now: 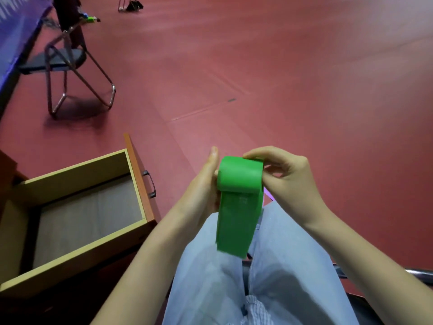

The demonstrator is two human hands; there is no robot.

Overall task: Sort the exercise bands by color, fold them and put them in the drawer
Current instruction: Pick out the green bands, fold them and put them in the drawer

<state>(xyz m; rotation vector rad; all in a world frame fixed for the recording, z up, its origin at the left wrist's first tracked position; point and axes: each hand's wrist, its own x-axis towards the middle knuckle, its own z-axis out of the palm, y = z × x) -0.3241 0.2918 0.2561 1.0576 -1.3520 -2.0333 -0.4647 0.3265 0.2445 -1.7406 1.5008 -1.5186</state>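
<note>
A green exercise band (239,200) hangs over my lap, its top end folded over into a loop and its loose end dangling toward my knees. My left hand (206,184) holds the loop's left side, thumb pointing up and fingers hidden behind the band. My right hand (278,172) pinches the loop's upper right edge with curled fingers. A sliver of purple band (268,195) shows just right of the green one, under my right hand. The wooden drawer (70,249) stands pulled open at my left, with only its grey bottom showing inside.
A folding chair (68,64) stands on the red floor (281,90) at the far left, beside a purple-blue mat (14,38). The drawer's dark metal handle (150,184) faces my left knee. I sit on a chair whose metal frame (412,273) shows at the lower right.
</note>
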